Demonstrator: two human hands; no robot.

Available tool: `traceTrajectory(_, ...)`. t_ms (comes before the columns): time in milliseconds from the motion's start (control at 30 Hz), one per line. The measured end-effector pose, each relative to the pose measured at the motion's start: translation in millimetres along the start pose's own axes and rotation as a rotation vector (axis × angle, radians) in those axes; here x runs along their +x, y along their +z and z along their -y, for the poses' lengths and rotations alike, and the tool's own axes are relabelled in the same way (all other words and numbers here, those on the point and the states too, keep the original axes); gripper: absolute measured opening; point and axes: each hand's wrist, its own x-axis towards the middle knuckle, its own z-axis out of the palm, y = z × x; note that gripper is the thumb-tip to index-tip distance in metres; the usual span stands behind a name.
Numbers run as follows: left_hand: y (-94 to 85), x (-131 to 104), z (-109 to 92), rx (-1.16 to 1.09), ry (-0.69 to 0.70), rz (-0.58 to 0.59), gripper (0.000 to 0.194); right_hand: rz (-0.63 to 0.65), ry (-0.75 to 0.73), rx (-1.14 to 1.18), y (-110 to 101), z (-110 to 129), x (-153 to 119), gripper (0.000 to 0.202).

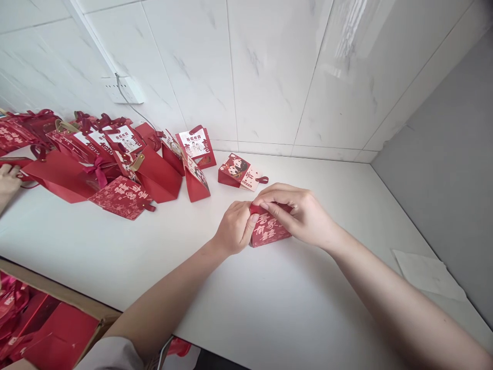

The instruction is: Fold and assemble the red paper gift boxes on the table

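Between my hands a small red gift box (271, 231) with pale characters rests on the white table. My left hand (235, 226) grips its left edge, the thumb pressed on the printed face. Fingers of my right hand (298, 210) pinch at the upper edge of the same box, close to the left fingertips; what exactly they pinch there is partly hidden. Just beyond my hands lies another gift box (231, 172) with a cartoon couple and a ribbon loop.
Many red gift boxes (162, 174) crowd the table's left side. Another person's hand (8, 182) is at the far left. A carton (57, 288) of red boxes stands at lower left. A white sheet (427, 272) lies at right. Behind are a tiled wall and a socket (122, 91).
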Motion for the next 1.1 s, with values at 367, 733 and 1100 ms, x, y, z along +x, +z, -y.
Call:
traceTrajectory(367,-1.1,1,-1,0.004,0.002,0.023,0.012,0.062,-0.003,-0.095,0,-1,0,0.018)
traceTrajectory(733,4.9,-1,0,-0.056,-0.134,0.097,0.010,-0.070,-0.104,-0.277,14,-8,-4,0.020)
traceTrajectory(1100,6.6,-5,4,-0.079,-0.194,0.128,0.011,-0.034,-0.186,-0.270,10,-19,-4,0.023)
